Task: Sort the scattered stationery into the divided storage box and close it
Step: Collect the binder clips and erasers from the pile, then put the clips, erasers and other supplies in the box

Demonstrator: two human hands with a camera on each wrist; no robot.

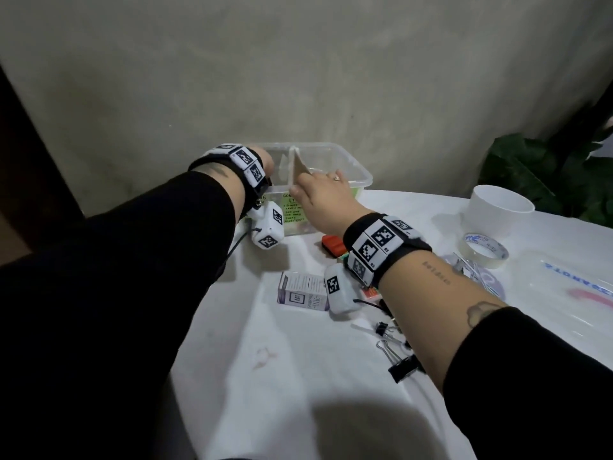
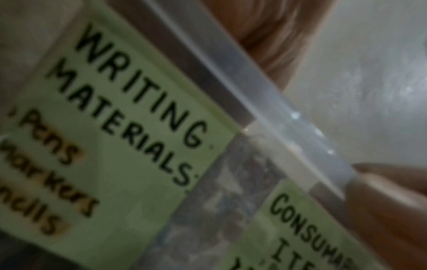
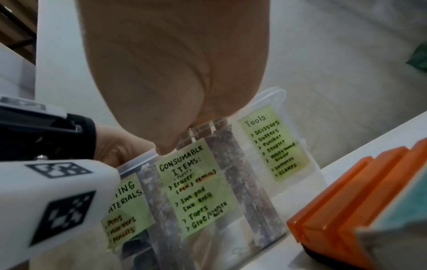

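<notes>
The clear storage box stands at the back of the table with its lid off. Cardboard dividers split it into compartments. Green labels on its front wall read writing materials, consumable items and tools. My left hand reaches over the box's front left corner and holds its rim; the fingers are hidden. My right hand grips the front rim where a divider meets it, thumb outside and fingers inside. Neither hand holds any stationery.
On the white cloth in front of the box lie an orange block, a small printed carton and black binder clips. A tape roll, a white tub and a plant are at the right.
</notes>
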